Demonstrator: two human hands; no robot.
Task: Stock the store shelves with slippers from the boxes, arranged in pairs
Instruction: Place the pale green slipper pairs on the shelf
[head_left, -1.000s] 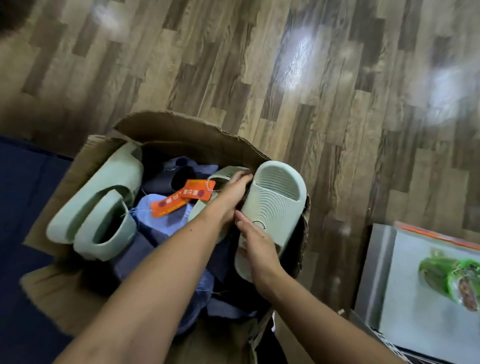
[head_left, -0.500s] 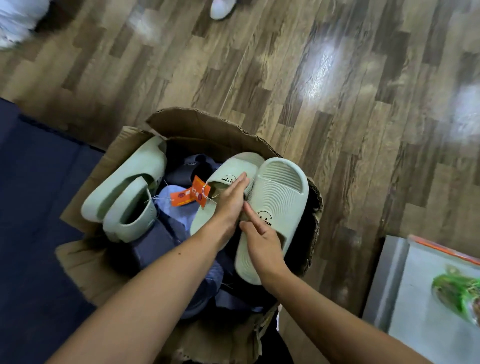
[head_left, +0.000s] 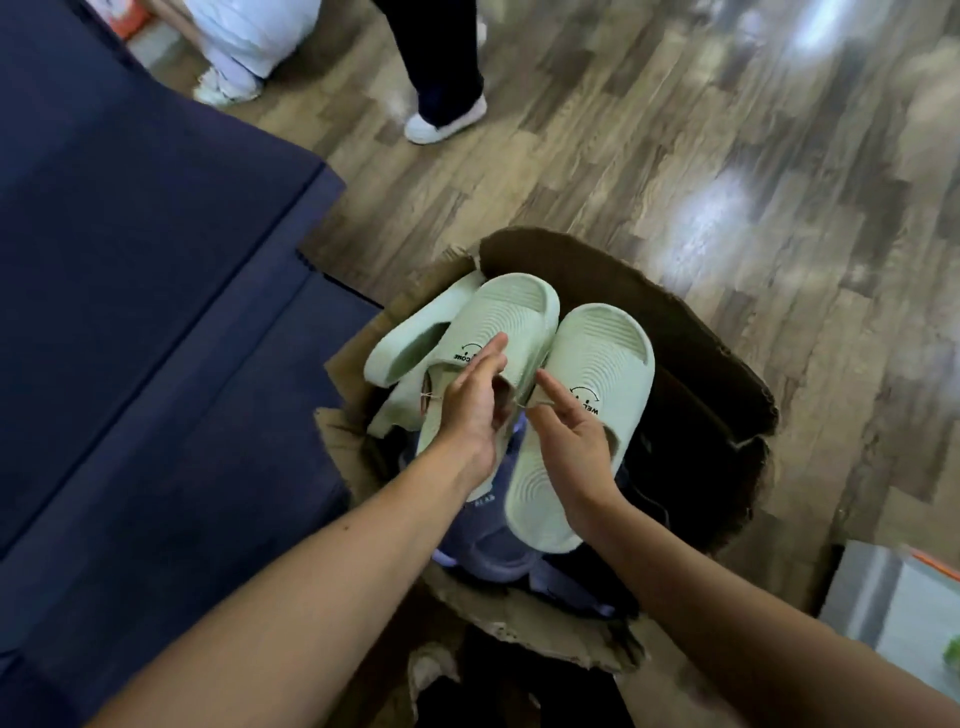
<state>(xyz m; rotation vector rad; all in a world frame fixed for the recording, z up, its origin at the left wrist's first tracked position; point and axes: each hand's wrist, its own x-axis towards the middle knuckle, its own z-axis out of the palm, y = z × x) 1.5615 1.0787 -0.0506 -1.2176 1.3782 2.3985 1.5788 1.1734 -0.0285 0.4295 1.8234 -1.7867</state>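
**Two green slippers in hand above the box**

Both hands are busy over the open cardboard box on the wooden floor. The left hand has the first green slipper: fingers lie long and nearly straight across its strap, and the thumb looks tucked under the strap, though it is mostly hidden, so call that a likely pinch. Just beside it, the right hand grips the second green slipper at the strap, index finger pointing up along the edge and the other fingers curled round.

The two slippers sit side by side, toes pointing away, ribbed footbeds facing up, black printed marks on both straps. Both are held above the box's contents, inside its rim.

Behind the first one, another green pair leans on the box's left edge. Deeper down, under the wrists, lie purple slippers.

To the left is a dark navy surface. At the top, a dark trouser leg with a white shoe stands on the floor. A grey unit shows at bottom right.
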